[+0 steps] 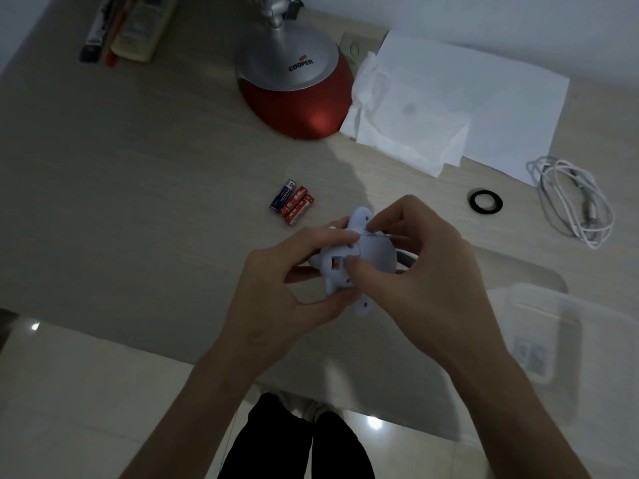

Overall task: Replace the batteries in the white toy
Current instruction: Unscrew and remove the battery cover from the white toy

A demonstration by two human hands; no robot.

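We hold the white toy (349,257) in both hands just above the near edge of the surface (155,202), its underside turned up toward us. Our left hand (276,292) wraps the toy's left side in a closed grip, fingers curled beneath it. Our right hand (415,267) clamps the other side, thumb pressed at the open battery bay, where a bit of orange shows. We judge that a cell is being worked at that bay; whether it is going in or coming out we cannot tell. To do this well we should keep the left grip firm so the body does not twist, push with the thumb pad along the cell's length against the spring end, and check polarity before pressing.

Just beyond the toy, three batteries (292,202) lie side by side on the surface, one blue and two red, touching each other.

To our right a clear plastic container (567,316) sits at the surface's edge; a small printed item seems to lie inside, too faint to identify.

Farther back stands a red lamp base (297,84).
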